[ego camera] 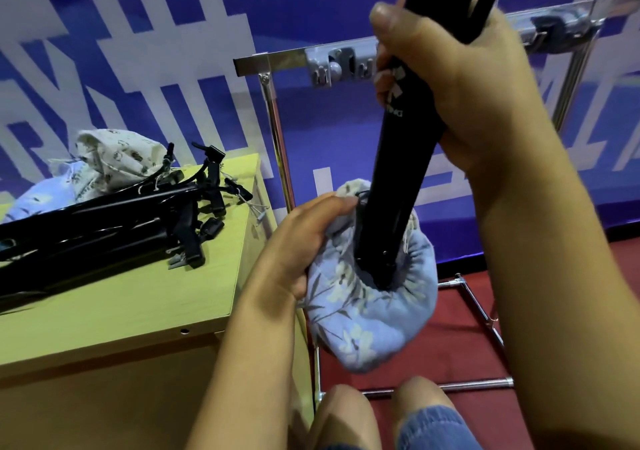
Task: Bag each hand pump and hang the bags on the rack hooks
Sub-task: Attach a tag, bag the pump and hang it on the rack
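Wrapped around the black barrel of a hand pump (398, 179), the right hand (460, 78) is held nearest the camera, fingers and thumb curled tightly on the upper shaft. Below and to its left, the gathered mouth of a blue floral drawstring bag (367, 307) is pinched by the left hand (304, 241), and the pump's lower end is already sunk into the opening.

The pump is judged stiff, long and fairly light, with a glossy surface that could slip; a mid-barrel hold seems soundest. The bag is soft and limp, so its rim must be kept spread or the base will catch on folds.

Behind the right hand, the hook rail (343, 65) of the rack is seen, with open room beneath it. Left of the left hand, more pumps (104, 221) and a pale bag (117, 158) are piled on the wooden table (145, 297), whose corner lies just beside the wrist.
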